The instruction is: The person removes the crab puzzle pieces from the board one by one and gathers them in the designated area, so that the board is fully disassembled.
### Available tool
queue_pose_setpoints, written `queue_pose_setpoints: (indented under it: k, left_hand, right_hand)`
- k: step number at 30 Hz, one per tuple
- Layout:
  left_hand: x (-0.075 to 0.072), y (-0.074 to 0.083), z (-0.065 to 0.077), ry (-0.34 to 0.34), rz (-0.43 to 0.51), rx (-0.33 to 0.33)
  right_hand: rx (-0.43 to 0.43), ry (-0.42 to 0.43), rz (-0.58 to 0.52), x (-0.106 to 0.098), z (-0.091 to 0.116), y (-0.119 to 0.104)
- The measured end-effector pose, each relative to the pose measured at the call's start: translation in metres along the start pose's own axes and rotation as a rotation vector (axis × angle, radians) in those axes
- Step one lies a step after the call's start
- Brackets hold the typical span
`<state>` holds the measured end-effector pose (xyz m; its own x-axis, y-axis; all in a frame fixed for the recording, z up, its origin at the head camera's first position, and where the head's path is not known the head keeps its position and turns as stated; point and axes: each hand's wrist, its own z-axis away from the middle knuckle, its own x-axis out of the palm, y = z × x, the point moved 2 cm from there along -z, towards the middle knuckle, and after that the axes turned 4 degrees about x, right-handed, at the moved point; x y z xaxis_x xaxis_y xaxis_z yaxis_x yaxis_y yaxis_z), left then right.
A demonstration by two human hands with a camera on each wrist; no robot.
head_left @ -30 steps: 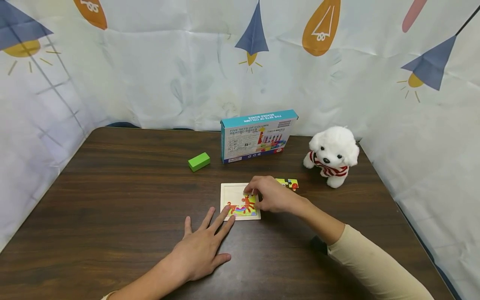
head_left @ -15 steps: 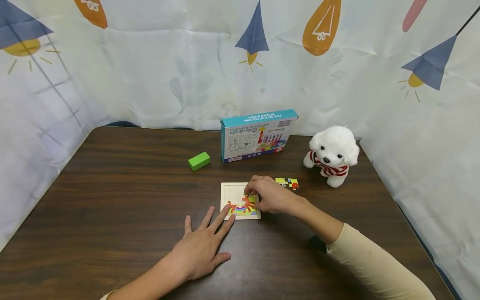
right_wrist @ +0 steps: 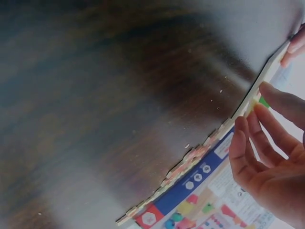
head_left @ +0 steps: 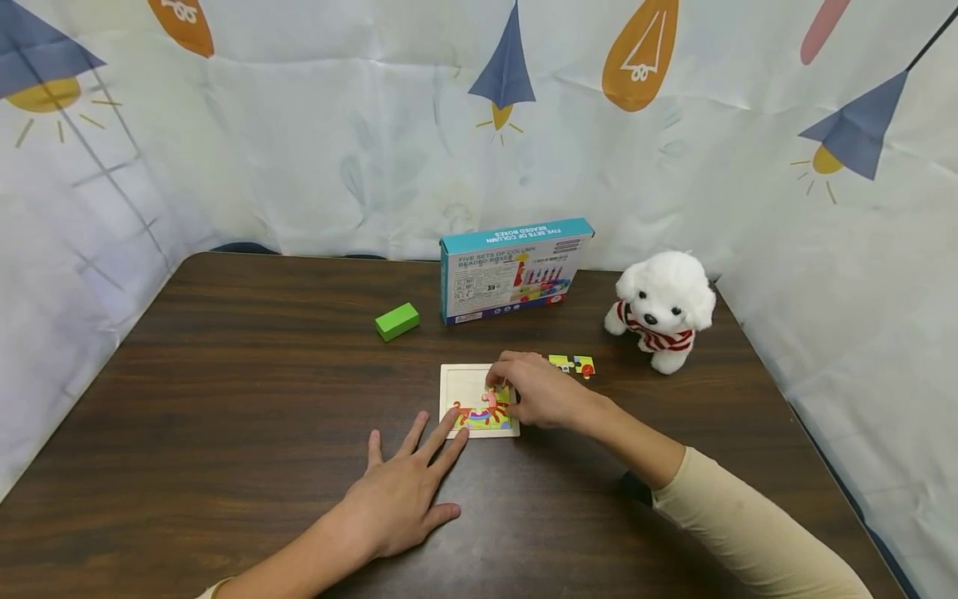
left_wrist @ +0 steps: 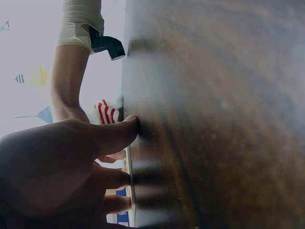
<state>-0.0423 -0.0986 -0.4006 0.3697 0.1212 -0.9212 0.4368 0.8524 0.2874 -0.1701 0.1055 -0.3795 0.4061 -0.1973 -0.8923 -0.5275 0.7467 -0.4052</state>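
My left hand, spread wide, touches the puzzle frame ahead of it. Within that frame, my right hand pinches a puzzle piece. The piece appears paler than half a second ago (tilted, I judge): seating incomplete.

head: high, facing forward-down | wrist views: low, close, tilted, facing along table | shared head/right wrist: box
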Motion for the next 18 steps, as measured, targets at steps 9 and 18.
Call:
queue_pose_setpoints:
  k: [9, 18]
  left_hand:
    - [0.0011, 0.0003, 0.0004, -0.007, 0.007, -0.001]
    - [0.0001, -0.0001, 0.0003, -0.003, -0.001, 0.0]
  right_hand:
    - [-0.011, -0.01, -0.027, -0.0014, -0.0003, 0.0024]
    - [-0.044, 0.02, -0.007, -0.0028, -0.0004, 0.0]
